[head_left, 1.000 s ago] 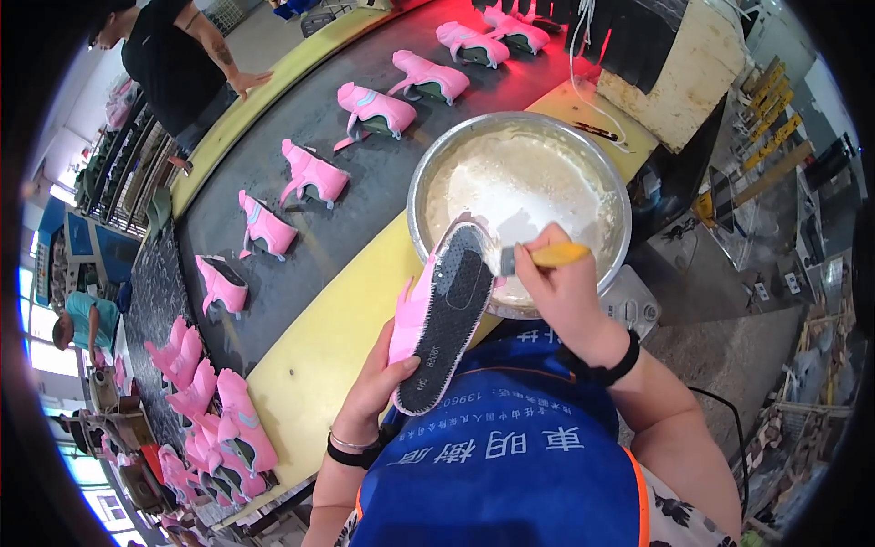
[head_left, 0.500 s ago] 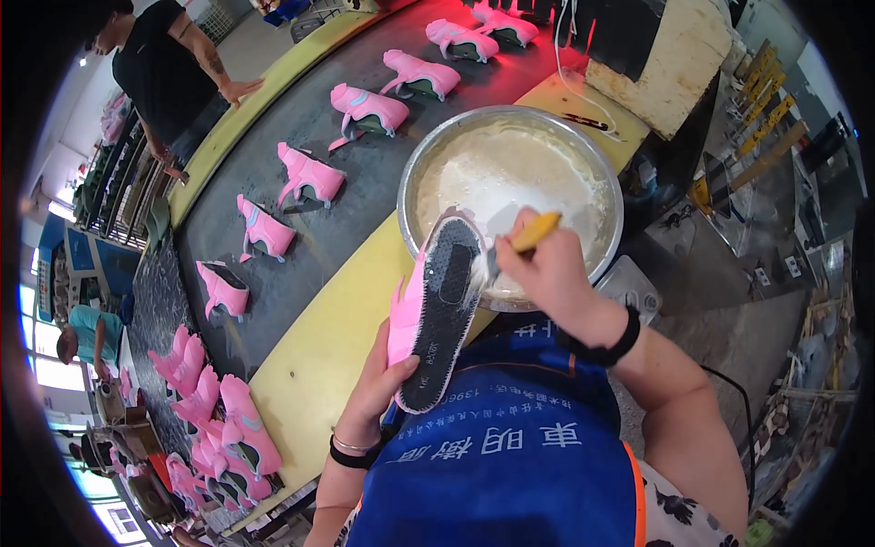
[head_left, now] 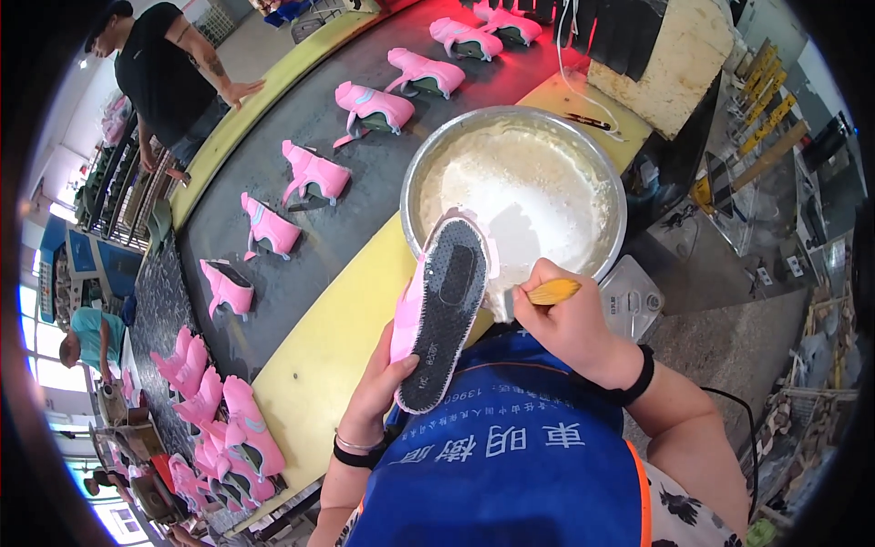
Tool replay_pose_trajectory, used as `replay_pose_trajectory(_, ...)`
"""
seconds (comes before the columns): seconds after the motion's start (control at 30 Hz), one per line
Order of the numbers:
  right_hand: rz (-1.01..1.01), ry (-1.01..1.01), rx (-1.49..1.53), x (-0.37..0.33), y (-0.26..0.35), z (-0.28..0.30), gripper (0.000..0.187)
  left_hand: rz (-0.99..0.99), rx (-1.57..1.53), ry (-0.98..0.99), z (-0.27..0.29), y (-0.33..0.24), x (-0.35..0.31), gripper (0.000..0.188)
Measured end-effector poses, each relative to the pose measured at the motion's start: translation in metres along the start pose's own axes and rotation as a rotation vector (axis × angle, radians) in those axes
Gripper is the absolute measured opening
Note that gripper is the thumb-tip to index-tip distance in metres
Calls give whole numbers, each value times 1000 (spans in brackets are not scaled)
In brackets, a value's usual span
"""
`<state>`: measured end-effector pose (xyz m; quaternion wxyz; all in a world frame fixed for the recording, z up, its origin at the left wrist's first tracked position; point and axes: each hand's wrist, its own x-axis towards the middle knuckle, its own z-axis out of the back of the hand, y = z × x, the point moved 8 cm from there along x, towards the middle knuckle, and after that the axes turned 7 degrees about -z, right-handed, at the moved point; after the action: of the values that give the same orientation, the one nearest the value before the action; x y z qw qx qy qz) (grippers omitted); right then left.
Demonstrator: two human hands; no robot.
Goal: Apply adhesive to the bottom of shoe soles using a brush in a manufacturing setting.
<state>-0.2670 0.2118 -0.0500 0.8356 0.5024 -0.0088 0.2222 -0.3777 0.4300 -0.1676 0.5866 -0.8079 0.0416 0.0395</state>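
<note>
My left hand grips a pink shoe upper, its dark underside turned up and its edge coated white. The thumb presses on the narrower lower end. A brush with a yellow handle is pinched in my right hand, just right of the shoe. Its pale bristles are wet and close to the shoe's edge. Behind both hands stands a round metal basin with milky white liquid in it. The far end of the shoe overlaps the basin's near rim.
Several pink shoe uppers lie spaced along a dark conveyor belt with yellow side boards. More uppers are heaped at the lower left. A co-worker in black stands across the belt. A clear plastic container sits right of the basin.
My right hand has moved the brush down along the shoe's right edge, toward me. The uppers on the belt have shifted slightly right. My left hand holds the shoe nearly still.
</note>
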Motion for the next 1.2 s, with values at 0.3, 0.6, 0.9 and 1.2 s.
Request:
replay_pose_trajectory(0.3,-15,-103,100,29,3,-11,19,-12,29,8,-3,-2,-5,93)
replay_pose_trajectory(0.6,-97,241,150,-12,12,-35,20,-7,53,54,4,-1,-7,95)
replay_pose_trajectory(0.9,-41,-56,129,74,-20,-14,18,8,63,27,15,-1,-14,87)
replay_pose_trajectory(1.2,7,-306,290,29,-40,4,12,121,-166,-164,46,30,-47,63)
